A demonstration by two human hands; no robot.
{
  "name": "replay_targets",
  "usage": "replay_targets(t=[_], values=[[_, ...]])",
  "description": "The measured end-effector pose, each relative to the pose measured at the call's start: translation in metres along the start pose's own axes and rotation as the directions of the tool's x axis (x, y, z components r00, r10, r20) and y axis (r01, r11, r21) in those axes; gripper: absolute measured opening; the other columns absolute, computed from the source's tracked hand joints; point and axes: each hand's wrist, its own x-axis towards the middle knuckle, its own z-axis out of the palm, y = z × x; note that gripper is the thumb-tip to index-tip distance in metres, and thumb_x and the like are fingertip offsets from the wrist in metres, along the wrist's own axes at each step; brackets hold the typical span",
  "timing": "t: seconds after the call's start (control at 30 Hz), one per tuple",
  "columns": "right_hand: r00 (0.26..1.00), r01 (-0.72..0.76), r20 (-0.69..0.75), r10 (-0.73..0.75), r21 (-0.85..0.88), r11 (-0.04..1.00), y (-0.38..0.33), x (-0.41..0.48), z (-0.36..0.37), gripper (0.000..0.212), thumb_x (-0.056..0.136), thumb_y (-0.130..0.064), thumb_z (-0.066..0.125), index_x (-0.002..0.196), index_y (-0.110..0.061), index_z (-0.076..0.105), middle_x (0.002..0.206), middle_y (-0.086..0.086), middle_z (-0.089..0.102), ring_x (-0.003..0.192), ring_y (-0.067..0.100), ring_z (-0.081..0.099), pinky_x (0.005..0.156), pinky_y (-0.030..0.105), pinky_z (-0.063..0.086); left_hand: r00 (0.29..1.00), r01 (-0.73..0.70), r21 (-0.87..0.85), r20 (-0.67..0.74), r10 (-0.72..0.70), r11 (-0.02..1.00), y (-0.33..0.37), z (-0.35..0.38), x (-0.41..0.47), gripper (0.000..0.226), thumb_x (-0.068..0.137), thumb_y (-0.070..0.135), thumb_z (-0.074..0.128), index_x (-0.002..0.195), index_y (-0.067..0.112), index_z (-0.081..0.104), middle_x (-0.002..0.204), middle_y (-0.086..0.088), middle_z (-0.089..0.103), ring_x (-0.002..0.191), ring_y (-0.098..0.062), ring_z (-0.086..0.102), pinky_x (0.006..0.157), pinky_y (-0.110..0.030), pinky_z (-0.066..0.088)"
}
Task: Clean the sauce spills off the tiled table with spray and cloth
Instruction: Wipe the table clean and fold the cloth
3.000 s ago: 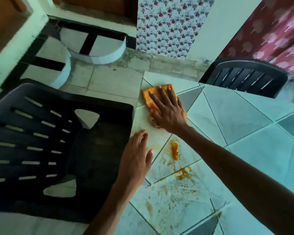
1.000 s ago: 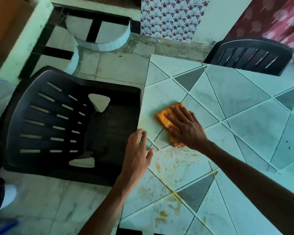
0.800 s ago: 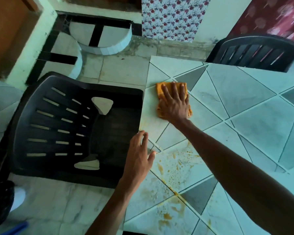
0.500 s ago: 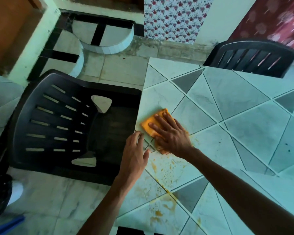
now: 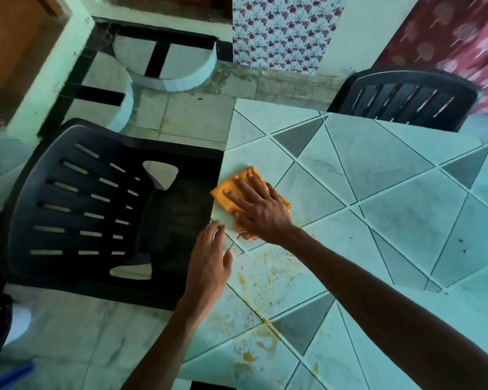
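Note:
An orange cloth (image 5: 244,178) lies flat on the tiled table (image 5: 378,175) near its left edge. My right hand (image 5: 258,208) presses on it with spread, straight fingers. My left hand (image 5: 209,266) rests flat on the table's left edge, fingers straight, holding nothing. Orange sauce smears (image 5: 261,280) cover the tiles just below the cloth, and more sauce (image 5: 254,353) stains the tiles nearer to me. No spray bottle is in view.
A black plastic chair (image 5: 96,209) stands tight against the table's left edge. A second black chair (image 5: 403,99) sits at the far side. Tiled floor (image 5: 181,114) and rounded steps (image 5: 164,63) lie beyond. A blue object (image 5: 9,378) shows at the bottom left.
My right hand has slid the cloth back and forth over the tiles; since half a second ago it moved a little up and to the left edge. My left hand stayed on the edge.

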Motion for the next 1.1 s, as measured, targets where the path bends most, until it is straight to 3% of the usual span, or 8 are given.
replay_targets(t=[0.07, 0.23, 0.33, 0.53, 0.63, 0.77, 0.93, 1.1], values=[[1.000, 0.006, -0.001, -0.006, -0.010, 1.000, 0.023, -0.008, -0.006, 0.056, 0.103, -0.058, 0.026, 0.157, -0.042, 0.023, 0.167, -0.004, 0.019, 0.155, 0.027, 0.011, 0.122, 0.053, 0.019, 0.999, -0.031, 0.034, -0.005, 0.031, 0.999, 0.005, 0.002, 0.002, 0.058, 0.091, 0.027, 0.066, 0.143, 0.009, 0.045, 0.149, -0.006, 0.041, 0.140, -0.020, 0.035, 0.112, -0.035, 0.039], [0.918, -0.396, 0.012, 0.396, 0.073, 0.915, 0.090, -0.001, -0.025, 0.069, 0.092, -0.068, 0.011, 0.157, -0.045, 0.015, 0.169, -0.007, 0.004, 0.156, 0.024, -0.003, 0.121, 0.063, 0.004, 0.990, -0.134, 0.089, 0.047, 0.130, 0.987, 0.016, 0.009, 0.008, 0.057, 0.090, 0.036, 0.066, 0.141, 0.017, 0.050, 0.149, -0.005, 0.041, 0.139, -0.021, 0.035, 0.112, -0.038, 0.039], [0.871, -0.490, -0.009, 0.491, 0.047, 0.870, 0.113, -0.054, -0.017, 0.069, 0.093, -0.068, 0.019, 0.158, -0.046, 0.011, 0.169, -0.008, 0.000, 0.156, 0.024, -0.005, 0.122, 0.060, 0.007, 0.992, -0.118, 0.062, 0.045, 0.116, 0.991, 0.018, 0.009, 0.009, 0.055, 0.089, 0.034, 0.069, 0.138, 0.017, 0.053, 0.148, -0.007, 0.041, 0.139, -0.022, 0.035, 0.110, -0.038, 0.042], [0.849, -0.520, -0.013, 0.529, 0.166, 0.838, 0.023, -0.165, 0.010, 0.059, 0.101, -0.061, 0.022, 0.158, -0.046, 0.013, 0.169, -0.006, 0.002, 0.156, 0.024, -0.009, 0.124, 0.051, 0.006, 0.992, -0.127, 0.066, 0.036, 0.125, 0.990, 0.016, 0.010, 0.007, 0.055, 0.084, 0.032, 0.074, 0.133, 0.012, 0.060, 0.142, -0.012, 0.047, 0.133, -0.027, 0.042, 0.104, -0.041, 0.047], [0.890, -0.449, -0.015, 0.456, 0.149, 0.881, -0.023, -0.158, 0.022, 0.057, 0.103, -0.059, 0.022, 0.158, -0.047, 0.010, 0.169, -0.005, 0.000, 0.156, 0.026, -0.010, 0.124, 0.053, 0.005, 0.990, -0.140, 0.091, 0.017, 0.139, 0.986, 0.019, 0.011, 0.005, 0.052, 0.084, 0.027, 0.074, 0.131, 0.010, 0.061, 0.139, -0.015, 0.050, 0.130, -0.030, 0.045, 0.101, -0.044, 0.049], [0.919, -0.391, -0.020, 0.394, 0.101, 0.915, 0.005, -0.107, 0.012, 0.055, 0.105, -0.057, 0.019, 0.157, -0.047, 0.007, 0.169, -0.007, 0.003, 0.156, 0.027, -0.008, 0.122, 0.059, 0.005, 0.986, -0.165, 0.160, 0.008, 0.166, 0.973, 0.020, 0.010, 0.006, 0.047, 0.089, 0.021, 0.067, 0.134, 0.011, 0.059, 0.141, -0.014, 0.050, 0.131, -0.028, 0.042, 0.104, -0.039, 0.046], [0.731, -0.665, -0.039, 0.682, 0.185, 0.724, 0.079, -0.111, -0.002, 0.058, 0.101, -0.062, 0.020, 0.157, -0.047, 0.014, 0.169, -0.008, 0.005, 0.156, 0.025, -0.005, 0.122, 0.061, 0.003, 0.988, -0.151, 0.189, 0.040, 0.146, 0.970, 0.027, 0.013, 0.007, 0.047, 0.090, 0.024, 0.066, 0.134, 0.011, 0.057, 0.141, -0.014, 0.047, 0.131, -0.030, 0.039, 0.101, -0.040, 0.046], [0.639, -0.719, -0.147, 0.755, 0.235, 0.654, 0.018, -0.194, 0.025, 0.058, 0.102, -0.055, 0.033, 0.157, -0.042, 0.023, 0.169, -0.002, 0.013, 0.156, 0.027, 0.004, 0.119, 0.056, 0.023, 0.988, -0.154, 0.191, 0.025, 0.152, 0.969, 0.022, 0.015, 0.004, 0.050, 0.088, 0.028, 0.067, 0.132, 0.009, 0.057, 0.140, -0.016, 0.046, 0.128, -0.033, 0.040, 0.102, -0.043, 0.046]])
